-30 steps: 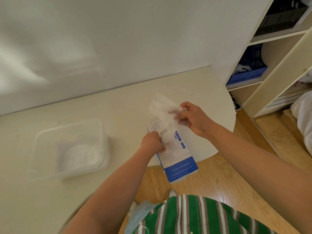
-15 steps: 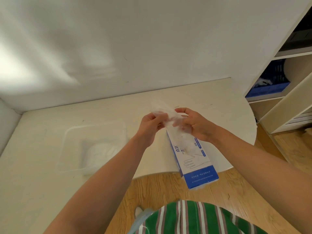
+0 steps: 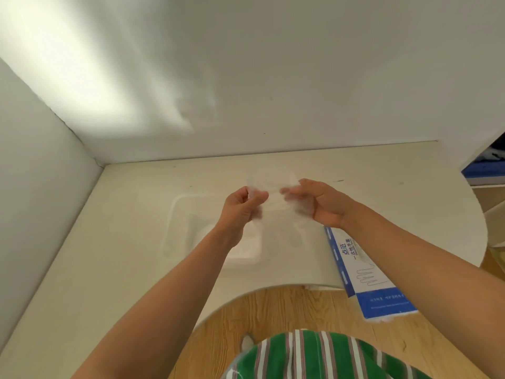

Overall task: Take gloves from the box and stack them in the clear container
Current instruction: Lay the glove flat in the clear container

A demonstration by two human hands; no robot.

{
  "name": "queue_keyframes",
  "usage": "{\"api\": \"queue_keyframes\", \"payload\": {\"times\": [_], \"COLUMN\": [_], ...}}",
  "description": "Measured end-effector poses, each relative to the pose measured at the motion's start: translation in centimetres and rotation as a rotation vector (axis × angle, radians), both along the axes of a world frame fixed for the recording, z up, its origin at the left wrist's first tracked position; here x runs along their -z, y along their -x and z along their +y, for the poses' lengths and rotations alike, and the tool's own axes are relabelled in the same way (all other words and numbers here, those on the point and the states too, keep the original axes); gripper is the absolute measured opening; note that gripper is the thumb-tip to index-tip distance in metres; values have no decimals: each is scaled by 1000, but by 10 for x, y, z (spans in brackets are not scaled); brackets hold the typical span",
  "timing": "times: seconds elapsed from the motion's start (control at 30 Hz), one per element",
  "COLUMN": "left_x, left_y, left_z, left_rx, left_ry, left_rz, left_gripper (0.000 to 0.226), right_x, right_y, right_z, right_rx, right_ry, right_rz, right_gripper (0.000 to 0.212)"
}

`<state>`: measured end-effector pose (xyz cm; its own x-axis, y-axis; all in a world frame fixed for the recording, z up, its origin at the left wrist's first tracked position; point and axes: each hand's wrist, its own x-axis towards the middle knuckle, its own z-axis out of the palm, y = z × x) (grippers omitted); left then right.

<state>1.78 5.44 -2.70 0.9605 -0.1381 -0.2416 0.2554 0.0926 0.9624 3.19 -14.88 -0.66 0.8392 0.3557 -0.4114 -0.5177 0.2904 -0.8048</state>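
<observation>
A thin see-through plastic glove (image 3: 274,196) is stretched flat between my two hands above the table. My left hand (image 3: 241,207) pinches its left edge and my right hand (image 3: 318,202) pinches its right edge. Its fingers hang down toward me. Under and to the left of my hands sits the clear container (image 3: 177,222), with a pile of gloves inside partly hidden by my left forearm. The white and blue glove box (image 3: 366,272) lies on the table's front edge at the right, partly under my right forearm and sticking out over the floor.
The cream table (image 3: 109,269) meets white walls at the left and back. Its front edge curves inward above a wooden floor (image 3: 287,318). A shelf unit with a blue item (image 3: 483,173) stands at the far right.
Both hands have left the box and carried the glove left, over the container, spreading it out between them. The view has swung left too.
</observation>
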Motion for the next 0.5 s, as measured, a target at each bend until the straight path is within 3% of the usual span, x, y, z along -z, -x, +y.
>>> {"api": "queue_keyframes", "payload": {"times": [0.07,0.27,0.4,0.5], "left_x": [0,3,5,2], "left_y": [4,16,16,7], "left_z": [24,93,127,139], "left_rx": [-19,-109,-300,-199], "left_ry": [3,-66,-121,-139], "left_rz": [14,77,25,79], "left_gripper": [26,40,31,61], "right_x": [2,3,0,1], "right_y": [-4,-21,-21,-18], "right_z": [20,70,91,110], "right_rx": [58,150,-67,-226], "right_ry": [-21,153,294,370], "right_rz": [18,-143,-215,-243], "right_gripper": [33,26,31,37]}}
